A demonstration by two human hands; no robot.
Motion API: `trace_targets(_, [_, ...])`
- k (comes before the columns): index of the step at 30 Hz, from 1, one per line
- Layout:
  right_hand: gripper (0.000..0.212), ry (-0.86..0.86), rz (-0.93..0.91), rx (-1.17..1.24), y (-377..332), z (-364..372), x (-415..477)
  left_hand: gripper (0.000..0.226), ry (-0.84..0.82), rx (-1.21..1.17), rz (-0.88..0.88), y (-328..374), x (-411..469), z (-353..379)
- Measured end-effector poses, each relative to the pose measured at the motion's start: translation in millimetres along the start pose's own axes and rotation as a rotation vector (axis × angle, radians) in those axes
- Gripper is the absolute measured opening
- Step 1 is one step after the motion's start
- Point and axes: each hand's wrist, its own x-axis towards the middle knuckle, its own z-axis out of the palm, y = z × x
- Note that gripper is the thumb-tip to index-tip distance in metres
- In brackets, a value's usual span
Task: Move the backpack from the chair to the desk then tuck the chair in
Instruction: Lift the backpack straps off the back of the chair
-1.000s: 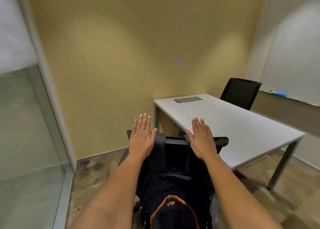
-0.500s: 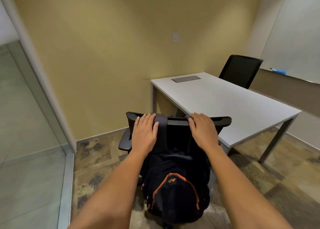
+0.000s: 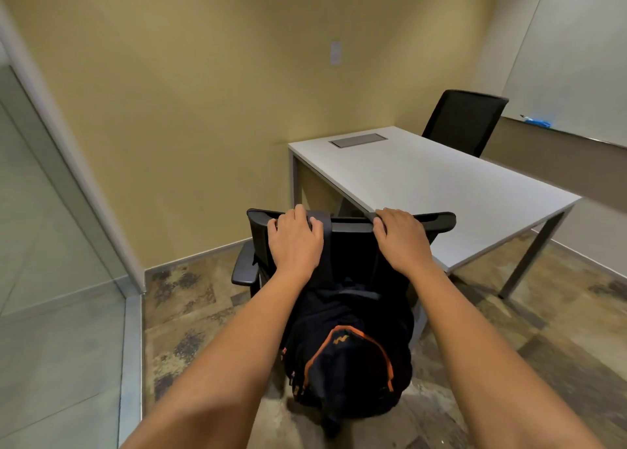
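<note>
Here we judge the lift is starting: both hands, left (image 3: pixel 294 241) and right (image 3: pixel 402 238), curl over the backpack (image 3: pixel 346 343) straps at the chair (image 3: pixel 437 218) top; next, raise it rightward onto the tabletop (image 3: pixel 441 184).

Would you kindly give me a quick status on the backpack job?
Left hand and right hand curled over the chair back, on the straps. Backpack hanging off the chair, not lifted. Desk top bare.
</note>
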Motion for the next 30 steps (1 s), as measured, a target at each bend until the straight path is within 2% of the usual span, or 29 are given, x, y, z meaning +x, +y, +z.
trace_targets(8, [0.049,-0.150,0.031,0.005,2.8,-4.9,12.7,0.034,-0.120,-0.009,-0.162,24.5,22.0,2.1])
trace_targets(11, [0.052,-0.230,0.077,-0.020,-0.3,-7.2,22.0,0.044,-0.231,-0.005,-0.208,30.6,30.8,8.2])
trace_targets(15, [0.056,-0.322,0.133,-0.053,-3.7,-8.6,33.7,0.055,-0.406,0.138,-0.231,33.7,44.7,10.5])
trace_targets(20, [0.055,-0.407,0.191,-0.037,-3.3,-11.9,47.8,0.047,-0.581,0.206,-0.258,35.1,58.8,10.3])
trace_targets(26, [0.044,-0.419,0.228,-0.004,-3.8,-15.1,56.4,0.047,-0.636,0.268,-0.302,41.1,64.9,13.4])
trace_targets(30, [0.041,-0.370,0.258,0.008,-0.5,-16.9,58.0,0.044,-0.573,0.301,-0.281,40.0,62.6,19.0])
